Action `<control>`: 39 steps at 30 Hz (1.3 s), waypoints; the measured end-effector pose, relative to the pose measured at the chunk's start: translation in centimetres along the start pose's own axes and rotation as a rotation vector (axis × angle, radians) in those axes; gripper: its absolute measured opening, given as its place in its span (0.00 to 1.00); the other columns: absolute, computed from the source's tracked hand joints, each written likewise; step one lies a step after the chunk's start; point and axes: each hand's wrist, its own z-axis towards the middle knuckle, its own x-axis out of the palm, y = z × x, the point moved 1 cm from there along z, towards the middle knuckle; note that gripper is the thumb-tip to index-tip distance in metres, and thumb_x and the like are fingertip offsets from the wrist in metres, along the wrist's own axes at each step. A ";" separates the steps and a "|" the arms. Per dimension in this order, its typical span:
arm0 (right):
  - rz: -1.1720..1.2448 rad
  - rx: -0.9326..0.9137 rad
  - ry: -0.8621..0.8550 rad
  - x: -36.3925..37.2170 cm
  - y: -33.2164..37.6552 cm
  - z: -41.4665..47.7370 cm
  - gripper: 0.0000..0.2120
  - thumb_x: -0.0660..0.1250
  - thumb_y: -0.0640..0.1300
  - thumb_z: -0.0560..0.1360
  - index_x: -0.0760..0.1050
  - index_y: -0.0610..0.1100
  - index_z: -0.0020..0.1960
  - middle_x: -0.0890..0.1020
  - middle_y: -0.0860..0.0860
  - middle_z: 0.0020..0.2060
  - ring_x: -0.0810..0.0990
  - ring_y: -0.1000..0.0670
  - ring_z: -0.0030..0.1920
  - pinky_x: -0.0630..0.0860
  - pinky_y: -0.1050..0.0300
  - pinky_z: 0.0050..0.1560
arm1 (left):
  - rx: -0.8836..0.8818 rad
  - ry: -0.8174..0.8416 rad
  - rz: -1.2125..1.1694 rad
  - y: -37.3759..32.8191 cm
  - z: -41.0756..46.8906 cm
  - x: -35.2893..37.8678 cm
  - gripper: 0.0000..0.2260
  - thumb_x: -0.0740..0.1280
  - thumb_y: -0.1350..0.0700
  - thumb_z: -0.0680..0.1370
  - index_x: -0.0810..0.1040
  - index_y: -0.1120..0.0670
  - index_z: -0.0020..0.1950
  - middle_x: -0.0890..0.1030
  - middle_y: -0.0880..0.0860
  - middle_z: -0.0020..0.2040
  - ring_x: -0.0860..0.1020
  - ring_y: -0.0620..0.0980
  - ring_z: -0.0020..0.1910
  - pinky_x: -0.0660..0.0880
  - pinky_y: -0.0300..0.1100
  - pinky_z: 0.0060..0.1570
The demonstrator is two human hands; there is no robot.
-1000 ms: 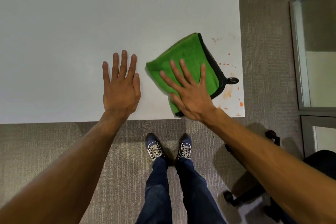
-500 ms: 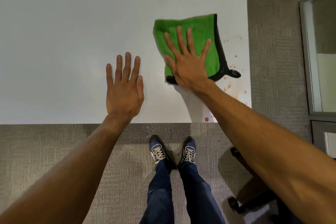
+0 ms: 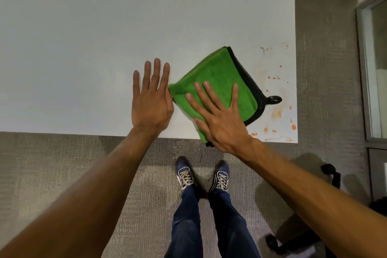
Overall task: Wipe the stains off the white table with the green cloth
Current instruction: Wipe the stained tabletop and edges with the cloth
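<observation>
A folded green cloth (image 3: 222,73) with black trim and a black hanging loop lies on the white table (image 3: 104,37) near its front right corner. One corner of the cloth hangs over the table's front edge. My right hand (image 3: 219,123) lies flat on the cloth's near half, fingers spread, pressing it down. My left hand (image 3: 150,100) rests flat on the bare table just left of the cloth, its side touching the cloth's left corner. Orange stains (image 3: 276,113) spot the table to the right of the cloth, up to the right edge and front corner.
The table's right edge runs just past the stains, with grey carpet (image 3: 326,69) beyond it. A black office chair base (image 3: 330,174) stands at the lower right. A glass partition (image 3: 374,69) is on the far right. My feet (image 3: 203,176) stand under the front edge.
My right hand has pulled the cloth back from farther up the table to the front edge, turning it diagonal. My left hand has stayed flat in place.
</observation>
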 end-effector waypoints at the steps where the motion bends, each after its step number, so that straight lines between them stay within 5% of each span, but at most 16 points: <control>1: -0.003 0.001 0.007 0.0 -0.1 0.2 0.28 0.43 0.57 0.85 0.45 0.52 0.83 0.47 0.47 0.83 0.45 0.46 0.83 0.47 0.18 0.69 | -0.009 -0.006 -0.005 0.0 0.0 0.0 0.26 0.45 0.50 0.87 0.47 0.53 0.85 0.48 0.55 0.85 0.46 0.55 0.85 0.48 0.59 0.82; 10: 0.064 0.347 0.003 -2.0 -5.5 10.8 0.27 0.41 0.59 0.85 0.45 0.55 0.82 0.47 0.49 0.83 0.45 0.46 0.83 0.44 0.15 0.67 | -0.022 -0.007 -0.043 0.1 0.0 0.0 0.26 0.45 0.48 0.87 0.47 0.52 0.85 0.47 0.54 0.85 0.45 0.54 0.85 0.46 0.57 0.82; 24: -0.028 0.053 0.080 -0.1 -1.3 -4.9 0.28 0.43 0.60 0.84 0.44 0.55 0.82 0.45 0.49 0.83 0.44 0.45 0.82 0.47 0.18 0.69 | -0.011 0.019 -0.054 0.1 -0.2 -0.2 0.26 0.43 0.48 0.87 0.46 0.52 0.85 0.47 0.55 0.85 0.44 0.55 0.84 0.47 0.60 0.82; 39: 0.021 0.398 -0.057 -1.2 -9.3 5.7 0.28 0.44 0.66 0.82 0.46 0.62 0.81 0.47 0.49 0.83 0.43 0.42 0.82 0.46 0.13 0.65 | -0.048 0.013 -0.064 -5.9 5.2 0.6 0.28 0.39 0.44 0.86 0.45 0.51 0.85 0.46 0.54 0.85 0.43 0.56 0.84 0.43 0.61 0.81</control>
